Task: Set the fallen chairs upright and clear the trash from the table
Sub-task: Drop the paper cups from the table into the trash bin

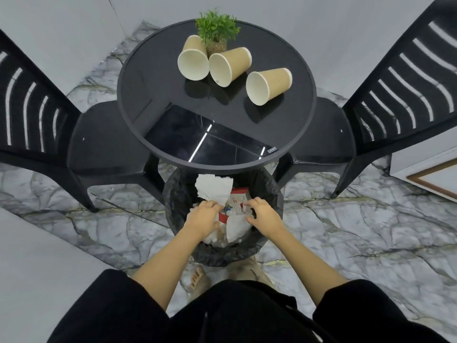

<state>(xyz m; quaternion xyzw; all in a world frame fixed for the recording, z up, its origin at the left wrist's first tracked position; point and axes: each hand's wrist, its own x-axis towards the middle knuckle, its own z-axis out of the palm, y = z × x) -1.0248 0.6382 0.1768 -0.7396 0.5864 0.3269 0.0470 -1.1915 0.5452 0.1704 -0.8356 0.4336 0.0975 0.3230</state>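
Three brown paper cups [191, 61] [228, 65] [268, 86] lie on their sides on the round black table [160, 95]. A bin with a black liner [178, 191] stands at the table's near edge, holding white paper scraps and a red and white box [237, 194]. My left hand [205, 216] is over the bin, fingers closed on a crumpled white paper [214, 188] that sticks up from it. My right hand [263, 214] hovers over the bin with curled, spread fingers and nothing in it. Two black chairs [103, 139] [324, 134] stand upright, one on each side of the table.
A small green potted plant [217, 28] stands at the table's far edge, behind the cups. A white panel with a wooden frame [430, 174] is on the floor at the right. Grey walls close in behind and at the left. The floor is marble-patterned.
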